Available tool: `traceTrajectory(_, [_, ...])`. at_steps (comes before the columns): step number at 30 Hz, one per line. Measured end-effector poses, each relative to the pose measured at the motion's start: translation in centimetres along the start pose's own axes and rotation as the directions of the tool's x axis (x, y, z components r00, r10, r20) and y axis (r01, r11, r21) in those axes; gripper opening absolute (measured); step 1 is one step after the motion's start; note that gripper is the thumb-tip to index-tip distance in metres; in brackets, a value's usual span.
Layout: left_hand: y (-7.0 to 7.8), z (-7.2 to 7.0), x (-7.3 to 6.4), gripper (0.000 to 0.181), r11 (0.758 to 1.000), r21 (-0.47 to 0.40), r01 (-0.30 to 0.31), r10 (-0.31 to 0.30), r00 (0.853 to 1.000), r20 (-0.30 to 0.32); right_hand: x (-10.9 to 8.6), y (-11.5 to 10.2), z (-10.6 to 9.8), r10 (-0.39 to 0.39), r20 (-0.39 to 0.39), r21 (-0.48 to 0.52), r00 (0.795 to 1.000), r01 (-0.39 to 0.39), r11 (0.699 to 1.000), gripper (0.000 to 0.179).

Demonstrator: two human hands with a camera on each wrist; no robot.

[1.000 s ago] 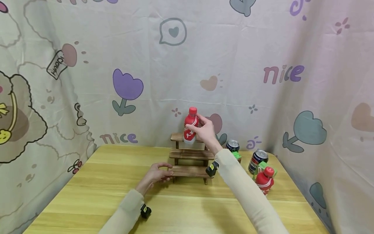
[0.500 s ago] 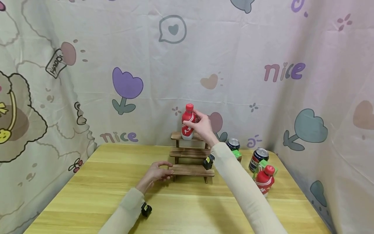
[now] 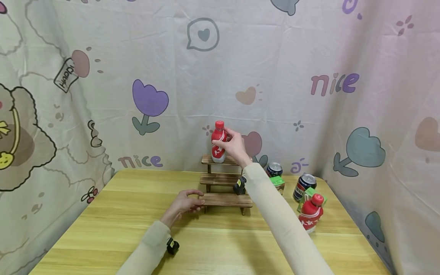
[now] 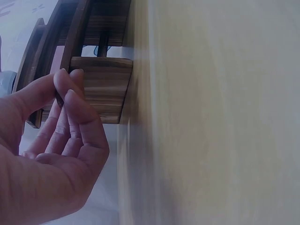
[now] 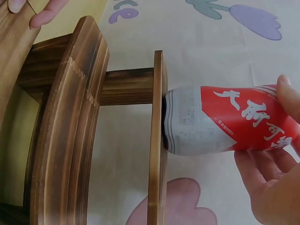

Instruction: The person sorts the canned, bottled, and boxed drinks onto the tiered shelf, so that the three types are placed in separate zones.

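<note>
My right hand (image 3: 235,146) grips a red and white plastic bottle (image 3: 219,147) by its upper body. The bottle is upright, its base right at the top step of a three-step wooden stand (image 3: 225,178). In the right wrist view the white lower part of the bottle (image 5: 187,119) meets the top board (image 5: 158,140). Low on the stand's left side, my left hand (image 3: 185,203) pinches the end of the bottom step between thumb and fingers. The left wrist view shows that hand (image 4: 65,126) at the step's edge, its other fingers curled beneath.
Right of the stand, a dark can (image 3: 274,169) stands behind a green-topped carton (image 3: 277,183). Farther right are another dark can (image 3: 304,187), a second green carton (image 3: 308,195) and a second red bottle (image 3: 311,214). A printed curtain (image 3: 213,84) hangs behind the wooden table (image 3: 137,214).
My right hand has carried the bottle a little left and onto the top step, toward its left part. The left hand keeps its hold on the bottom step.
</note>
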State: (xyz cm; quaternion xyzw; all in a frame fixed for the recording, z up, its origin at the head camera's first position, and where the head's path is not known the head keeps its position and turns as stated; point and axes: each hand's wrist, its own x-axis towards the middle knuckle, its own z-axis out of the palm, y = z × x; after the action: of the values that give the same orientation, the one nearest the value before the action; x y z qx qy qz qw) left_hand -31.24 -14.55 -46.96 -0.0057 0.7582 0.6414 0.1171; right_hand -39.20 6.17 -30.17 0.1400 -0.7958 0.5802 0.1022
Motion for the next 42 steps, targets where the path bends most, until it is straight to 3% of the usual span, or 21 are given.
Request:
traceTrajectory(13, [0.0, 0.0, 0.1, 0.036, 1.000, -0.008, 0.015, -0.015, 1.000, 0.004, 0.5, 0.3, -0.2, 0.003, 0.027, -0.021, 1.000, -0.002, 1.000, 0.075])
traceTrajectory(30, [0.1, 0.1, -0.1, 0.036, 1.000, 0.006, -0.009, 0.009, 1.000, 0.001, 0.2, 1.0, -0.1, -0.038, 0.023, -0.038, 0.999, 0.039, 0.999, 0.074])
traceTrajectory(35, [0.1, 0.1, -0.2, 0.037, 1.000, 0.023, -0.017, 0.017, 1.000, -0.005, 0.0, 1.4, -0.4, -0.036, 0.035, -0.005, 0.999, 0.036, 0.999, 0.072])
traceTrajectory(42, [0.1, 0.1, -0.2, 0.036, 1.000, 0.021, -0.011, 0.011, 1.000, -0.006, -0.3, 1.8, -1.0, -0.050, 0.034, 0.113, 0.998, 0.046, 0.992, 0.067])
